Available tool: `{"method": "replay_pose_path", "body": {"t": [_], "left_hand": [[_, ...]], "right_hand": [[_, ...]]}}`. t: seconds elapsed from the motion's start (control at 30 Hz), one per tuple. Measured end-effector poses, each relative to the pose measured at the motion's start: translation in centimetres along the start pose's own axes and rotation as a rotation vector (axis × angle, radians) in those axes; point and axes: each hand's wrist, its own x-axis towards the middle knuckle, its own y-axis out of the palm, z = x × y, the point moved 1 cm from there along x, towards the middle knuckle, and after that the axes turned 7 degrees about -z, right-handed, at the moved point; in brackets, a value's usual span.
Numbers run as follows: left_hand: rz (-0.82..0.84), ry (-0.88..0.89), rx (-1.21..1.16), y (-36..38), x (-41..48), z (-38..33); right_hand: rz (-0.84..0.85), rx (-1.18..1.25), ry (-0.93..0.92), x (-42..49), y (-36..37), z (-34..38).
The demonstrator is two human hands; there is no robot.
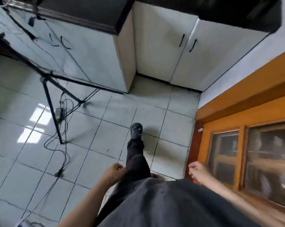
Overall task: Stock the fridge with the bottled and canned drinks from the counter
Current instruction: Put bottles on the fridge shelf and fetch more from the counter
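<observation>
Hanging loosely curled, the left grip (113,173) is holding nothing beside the dark-trousered leg (135,161). The right grip (197,172) is likewise holding nothing, near the wooden cabinet (237,102). One foot (136,130) is extending over the tiled floor (97,128). Location of the drinks cannot be told.

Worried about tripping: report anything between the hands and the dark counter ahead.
Neither drinks nor fridge show. A black tripod and loose black cables lie left; the pale tiled floor to the dark counter looks unobstructed.
</observation>
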Motion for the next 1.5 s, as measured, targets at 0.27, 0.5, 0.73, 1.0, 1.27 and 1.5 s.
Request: {"method": "replay_pose_path", "body": {"t": [0.27,0.5,0.73,1.0,1.27,1.5], "left_hand": [[0.066,0.167,0.211,-13.1,14.8,-17.5],[-0.006,0.41,0.242,-21.9,23.1,-37.5],[0.083,0.398,0.213,-19.2,24.3,-47.8],[0.025,0.484,0.063,-17.7,23.2,-60.4],[-0.181,0.808,-0.342,-21.3,20.2,-78.9],[-0.355,1.213,-0.507,-24.1,17.2,-91.4]], "right_hand": [[-0.171,0.308,0.26,3.7,-7.2,7.5],[-0.285,0.457,0.282,6.0,-12.8,15.6],[-0.278,0.549,0.282,12.4,-18.8,18.6],[-0.37,0.478,0.087,24.0,-34.2,23.3],[-0.584,0.645,-0.138,30.3,-50.4,31.4],[-0.951,0.639,-0.275,32.0,-59.8,37.5]]}}
